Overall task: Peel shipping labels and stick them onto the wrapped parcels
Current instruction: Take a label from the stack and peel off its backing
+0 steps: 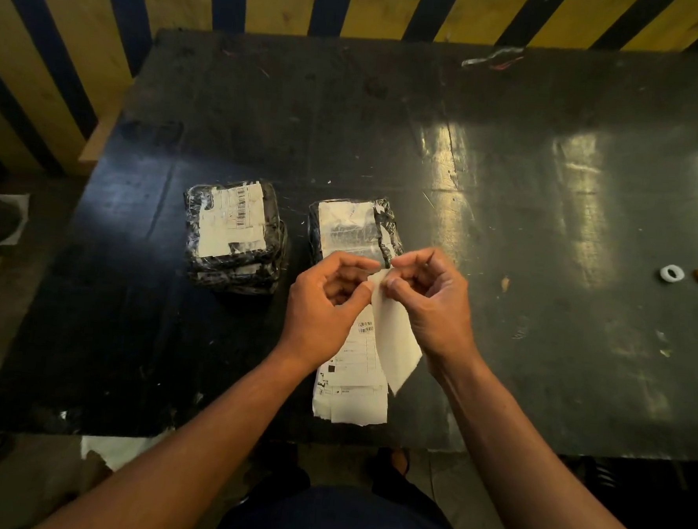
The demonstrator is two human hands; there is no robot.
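1. Head view, the step: we are starting a label [396,340] off its backing at the top corner, held up over the pile of labels [350,387] on the table [504,233]. We judge it goes best if we pick at one corner only, then pull the backing away low and slow so the sheet does not curl or tear.
2. Head view, the fingers: the left hand [324,299] has its fingers curled in, thumb and forefinger pinching the top edge. The right hand [431,298] does the same from the other side, fingertips nearly touching the left's.
3. Head view, the parcels: a wrapped parcel [353,232] lies just beyond our hands, already showing a pale sheet on top; a stack of parcels [234,237] sits to its left, labelled.
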